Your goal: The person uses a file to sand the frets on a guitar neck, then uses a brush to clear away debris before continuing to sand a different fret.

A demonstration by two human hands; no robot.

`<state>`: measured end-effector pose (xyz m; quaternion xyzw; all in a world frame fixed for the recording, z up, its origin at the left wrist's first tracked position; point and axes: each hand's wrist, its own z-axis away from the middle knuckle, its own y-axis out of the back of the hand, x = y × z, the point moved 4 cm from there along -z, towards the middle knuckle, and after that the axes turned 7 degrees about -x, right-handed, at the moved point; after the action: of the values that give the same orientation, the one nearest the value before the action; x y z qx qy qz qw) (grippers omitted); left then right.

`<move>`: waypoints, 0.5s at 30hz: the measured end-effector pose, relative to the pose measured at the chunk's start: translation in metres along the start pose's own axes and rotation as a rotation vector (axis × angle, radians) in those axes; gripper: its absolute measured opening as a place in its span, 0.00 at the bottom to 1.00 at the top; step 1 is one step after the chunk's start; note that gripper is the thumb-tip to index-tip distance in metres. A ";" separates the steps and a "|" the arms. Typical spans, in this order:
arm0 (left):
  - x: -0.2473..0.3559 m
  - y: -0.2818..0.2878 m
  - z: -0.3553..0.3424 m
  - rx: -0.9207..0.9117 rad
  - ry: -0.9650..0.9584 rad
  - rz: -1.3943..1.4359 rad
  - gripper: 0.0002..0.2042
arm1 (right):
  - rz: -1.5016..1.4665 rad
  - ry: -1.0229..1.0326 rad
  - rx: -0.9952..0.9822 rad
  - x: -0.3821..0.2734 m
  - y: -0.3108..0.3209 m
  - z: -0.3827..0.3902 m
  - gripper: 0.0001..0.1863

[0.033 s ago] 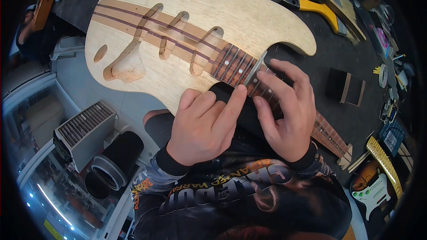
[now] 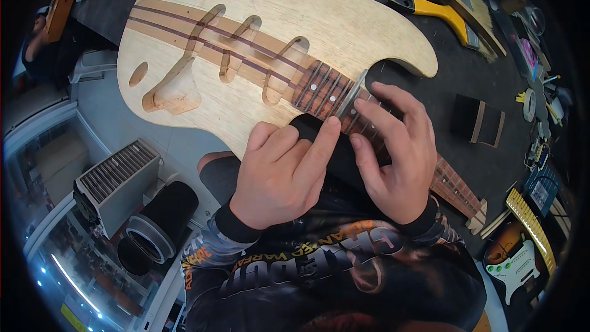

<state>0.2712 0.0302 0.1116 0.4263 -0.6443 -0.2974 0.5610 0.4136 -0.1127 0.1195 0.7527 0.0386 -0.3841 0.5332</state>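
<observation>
Bright, even light from overhead falls on the pale guitar body [image 2: 258,31] with only soft shadows and no harsh glare, the centre is sharp, and the fisheye bends straight edges and darkens to black at the rim.

The person wears a black long-sleeved shirt [image 2: 319,270] with snug black ribbed cuffs at both wrists. Large grey-white lettering runs across the chest, edged with orange, and orange-yellow patterning shows on the left sleeve [image 2: 206,252]; it may be flames. Both hands are bare, without rings or gloves.
</observation>
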 end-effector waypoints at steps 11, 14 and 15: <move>0.001 0.002 0.009 -0.060 0.019 -0.087 0.33 | 0.050 0.062 -0.074 -0.001 -0.001 -0.003 0.31; 0.007 0.008 0.018 -0.077 0.080 -0.054 0.31 | 0.057 0.056 -0.087 -0.002 0.000 -0.002 0.32; 0.007 0.009 0.015 -0.077 0.078 -0.051 0.31 | 0.060 0.053 -0.087 -0.001 -0.001 -0.002 0.32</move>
<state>0.2543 0.0268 0.1196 0.4320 -0.5991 -0.3194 0.5937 0.4138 -0.1102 0.1200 0.7396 0.0469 -0.3459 0.5754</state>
